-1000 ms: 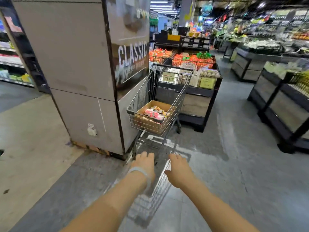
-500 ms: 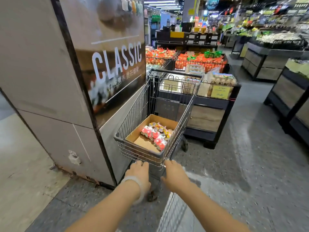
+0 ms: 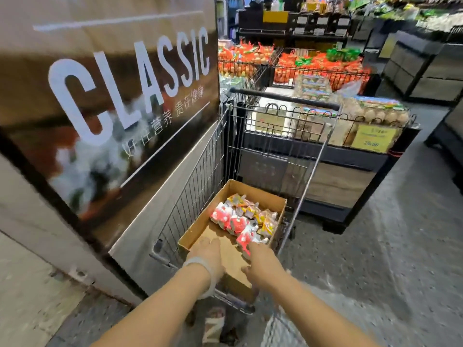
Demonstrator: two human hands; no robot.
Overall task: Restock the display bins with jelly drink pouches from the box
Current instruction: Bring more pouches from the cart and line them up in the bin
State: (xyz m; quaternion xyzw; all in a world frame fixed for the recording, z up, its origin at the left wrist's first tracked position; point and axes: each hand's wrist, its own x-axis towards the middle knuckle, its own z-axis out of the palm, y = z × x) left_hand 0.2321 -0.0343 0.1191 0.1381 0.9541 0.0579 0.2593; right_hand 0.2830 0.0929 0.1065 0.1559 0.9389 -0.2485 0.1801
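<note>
An open cardboard box (image 3: 253,192) sits in a wire shopping cart (image 3: 198,171). Several jelly drink pouches (image 3: 241,217), red and yellow, lie heaped at the box's far right. My left hand (image 3: 208,254), with a pale wristband, reaches over the box's near edge, fingers stretched above the bare cardboard floor. My right hand (image 3: 263,264) stretches out beside it, its fingertips at the nearest red pouch. Neither hand holds anything. The picture is blurred by motion.
A big pillar with a "CLASSIC" poster (image 3: 130,78) stands tight against the cart's left side. Ahead is a dark display stand with egg cartons (image 3: 375,113) and wire bins of orange net bags (image 3: 318,68). Grey aisle floor (image 3: 388,246) opens to the right.
I have stepped closer to the cart. Both hands have left the cart's near rim and moved forward into the box, toward the pouches.
</note>
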